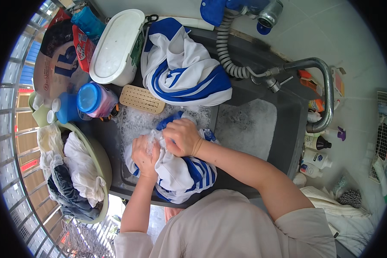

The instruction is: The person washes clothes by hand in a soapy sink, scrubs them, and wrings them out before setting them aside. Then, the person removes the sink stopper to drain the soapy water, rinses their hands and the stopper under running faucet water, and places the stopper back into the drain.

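A wet white and blue striped garment (174, 171) lies bunched over the sudsy ledge and front rim of a dark sink. My left hand (145, 153) grips its white cloth, with foam between the fingers. Just to the right, my right hand (182, 137) is closed on another fold of the same garment. Beyond both hands, a second white and blue garment (187, 64) sits heaped at the back of the ledge. A beige soap dish (142, 99) with small holes rests between that heap and the foam.
Foamy water (245, 129) fills the basin at right, under a curved metal faucet (327, 93). At left are a green basin of laundry (108, 171), a blue-lidded jar (89, 97) and a white lidded tub (117, 45). Several bottles (316, 158) stand beyond the sink's right edge.
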The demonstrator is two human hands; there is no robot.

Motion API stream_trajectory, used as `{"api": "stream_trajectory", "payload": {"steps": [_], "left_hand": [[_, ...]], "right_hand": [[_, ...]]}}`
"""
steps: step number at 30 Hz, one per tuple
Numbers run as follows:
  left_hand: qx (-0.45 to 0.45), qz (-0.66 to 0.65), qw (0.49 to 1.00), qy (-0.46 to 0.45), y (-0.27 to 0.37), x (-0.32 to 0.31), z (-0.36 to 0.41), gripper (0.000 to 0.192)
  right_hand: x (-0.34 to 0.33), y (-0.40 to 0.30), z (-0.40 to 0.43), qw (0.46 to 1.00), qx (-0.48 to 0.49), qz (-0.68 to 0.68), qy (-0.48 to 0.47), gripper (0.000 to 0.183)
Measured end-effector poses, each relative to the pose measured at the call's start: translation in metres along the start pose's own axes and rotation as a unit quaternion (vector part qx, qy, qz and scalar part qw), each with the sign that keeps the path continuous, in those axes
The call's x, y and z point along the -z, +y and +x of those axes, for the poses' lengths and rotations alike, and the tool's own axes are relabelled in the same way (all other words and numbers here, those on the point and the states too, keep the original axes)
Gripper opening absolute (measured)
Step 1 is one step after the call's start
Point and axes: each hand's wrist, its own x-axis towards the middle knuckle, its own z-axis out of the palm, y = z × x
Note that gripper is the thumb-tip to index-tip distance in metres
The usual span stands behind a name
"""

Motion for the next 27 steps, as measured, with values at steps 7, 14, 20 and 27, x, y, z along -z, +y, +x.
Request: {"api": "stream_trajectory", "payload": {"steps": [7,14,20,27], "left_hand": [[0.020,-0.048,0.999,0.013,-0.005,0.001,0.012,0.025],[0.020,0.047,0.962,-0.269,-0.003,0.050,0.069,0.080],[0.076,0.034,0.899,-0.430,0.041,0.056,0.079,0.102],[-0.026,0.009,0.940,-0.339,0.081,0.041,0.053,0.073]], "right_hand": [[0.008,-0.001,0.008,0.999,-0.027,0.036,0.017,0.017],[0.030,0.002,-0.002,0.986,-0.130,0.093,0.048,0.037],[0.045,-0.016,-0.078,0.922,-0.353,-0.056,0.152,0.060],[0.039,-0.042,-0.072,0.810,-0.501,0.225,0.207,0.063]]}}
